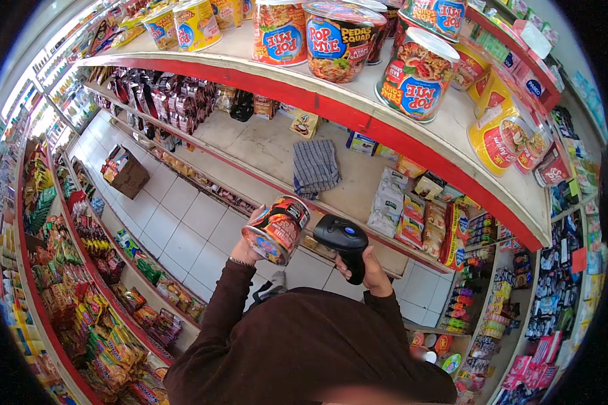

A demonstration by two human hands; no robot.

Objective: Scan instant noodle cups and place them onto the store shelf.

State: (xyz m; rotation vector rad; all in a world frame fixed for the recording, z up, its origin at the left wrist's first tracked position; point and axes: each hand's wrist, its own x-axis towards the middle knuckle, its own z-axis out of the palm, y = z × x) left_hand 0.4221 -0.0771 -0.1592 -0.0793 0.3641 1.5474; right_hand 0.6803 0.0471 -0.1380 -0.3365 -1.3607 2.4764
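Tilted in my left hand (247,251) is an instant-noodle cup (277,228), black and red, with printing on its side. My right hand (372,271) grips the handle of a black handheld barcode scanner (342,240). The scanner's head points left at the cup's side, a short gap apart from it. Behind both, a folded grey checked cloth (315,167) lies on the middle shelf (243,144). Several Pop Mie cups (339,43) stand on the upper shelf above my hands.
The upper shelf's red front edge (283,93) juts out above the middle shelf. Coffee sachets (164,101) hang at the left, and packets (387,200) stand at the right. An open cardboard box (125,172) sits on the tiled floor (182,243). Snack shelves (76,283) line the aisle's left side.
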